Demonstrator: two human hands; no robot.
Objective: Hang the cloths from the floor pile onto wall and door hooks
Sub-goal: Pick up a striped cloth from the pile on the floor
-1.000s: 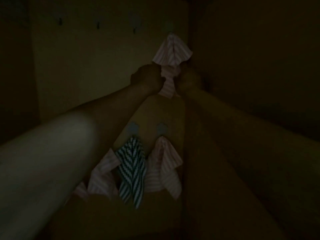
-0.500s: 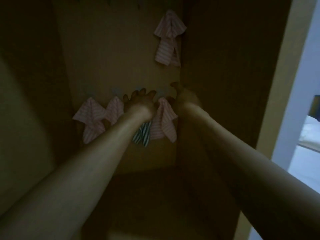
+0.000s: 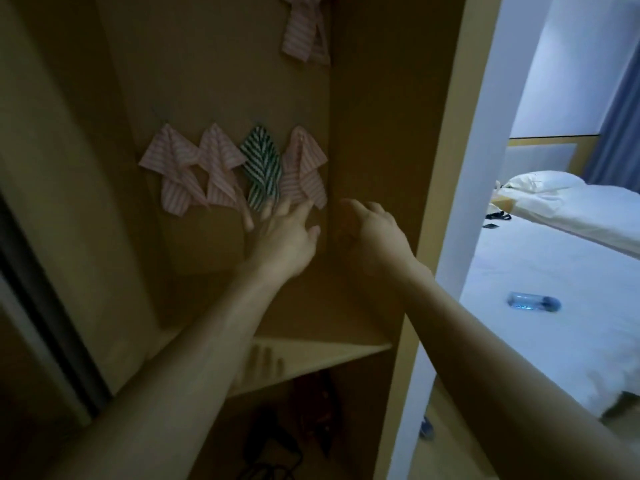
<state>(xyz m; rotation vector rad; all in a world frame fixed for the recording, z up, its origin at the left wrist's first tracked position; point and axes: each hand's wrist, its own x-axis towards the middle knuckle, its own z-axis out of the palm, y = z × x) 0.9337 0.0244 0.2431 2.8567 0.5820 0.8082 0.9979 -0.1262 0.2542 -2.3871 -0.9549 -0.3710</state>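
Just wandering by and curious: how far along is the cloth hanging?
Five cloths hang: three pink and a green striped one in a row, another pink above. The left hand and right hand hold nothing. The floor pile is out of view.

Four cloths hang in a row on the back wall, above the shelf. A fifth cloth hangs higher, above the row's right end. Right of the shelf lies a bed, with a bottle on it.

Five hung cloths; two hands.
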